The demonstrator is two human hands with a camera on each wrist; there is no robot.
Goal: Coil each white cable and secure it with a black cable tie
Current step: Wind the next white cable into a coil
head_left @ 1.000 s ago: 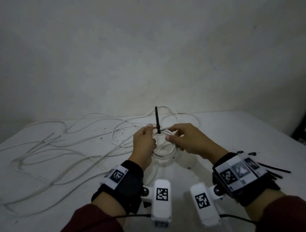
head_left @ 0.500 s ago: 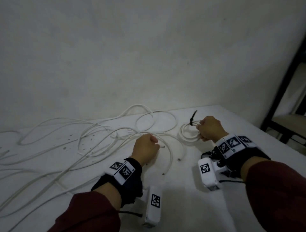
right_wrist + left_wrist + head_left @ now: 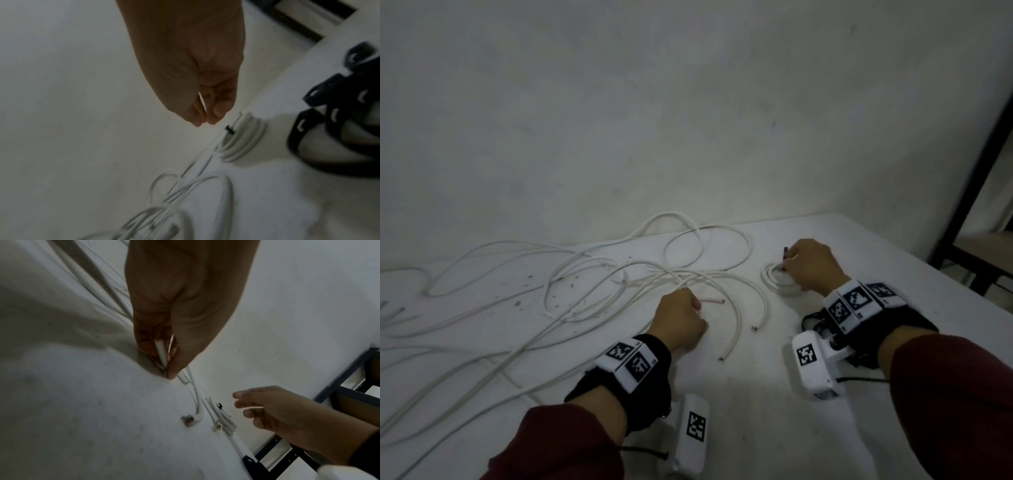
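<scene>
A small coil of white cable (image 3: 777, 279) lies on the white table (image 3: 756, 394) at the right, with a black cable tie (image 3: 785, 253) standing up from it. My right hand (image 3: 812, 267) is just beside it. In the right wrist view its fingers (image 3: 221, 112) are loosely curled and hold nothing, a short gap from the coil (image 3: 244, 138) and tie (image 3: 229, 129). My left hand (image 3: 681, 318) grips a loose white cable (image 3: 711, 300) near its end. The left wrist view shows that cable (image 3: 161, 352) pinched between thumb and fingers.
Several loose white cables (image 3: 585, 274) sprawl over the left and middle of the table, with cut ends (image 3: 754, 328) near my left hand. A wall runs behind. A black metal frame (image 3: 962, 205) stands past the table's right edge.
Both hands held the tied coil at the centre. My right hand carried it right, set it on the table and let go. My left hand dropped to a loose cable and gripped it.
</scene>
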